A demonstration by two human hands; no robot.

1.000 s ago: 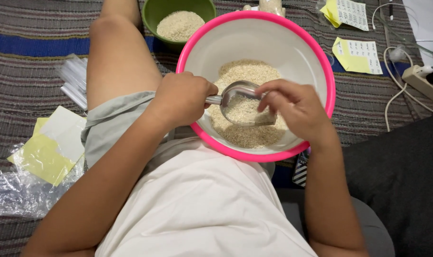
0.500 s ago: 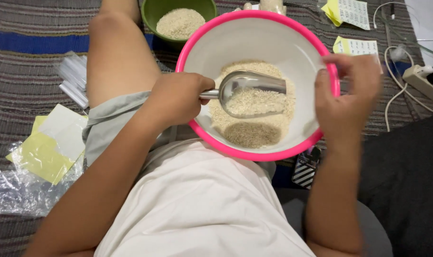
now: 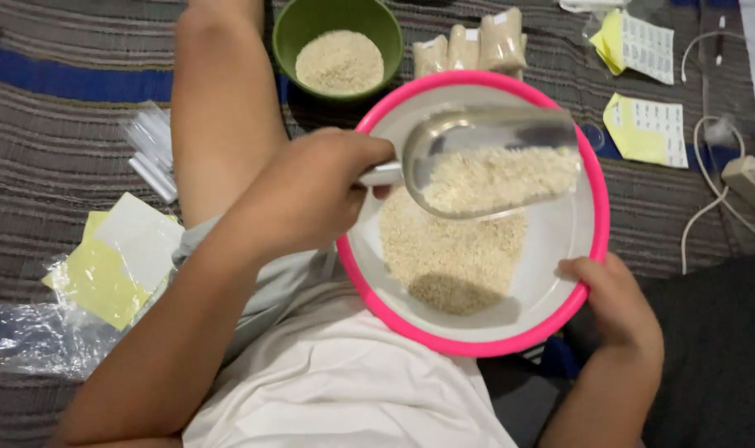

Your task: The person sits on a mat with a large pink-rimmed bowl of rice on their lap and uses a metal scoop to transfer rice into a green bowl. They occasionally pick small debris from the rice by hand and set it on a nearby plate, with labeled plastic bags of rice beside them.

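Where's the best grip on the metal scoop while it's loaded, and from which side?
By the handle stub at its closed end, from the left. The left hand already wraps it there, holding the metal scoop level over the pink-rimmed bowl. The far end is open and the pan is full of grain, so other sides would likely spill.

Green bowl [image 3: 288,33], filled packets [image 3: 473,46], yellow labels [image 3: 643,129]
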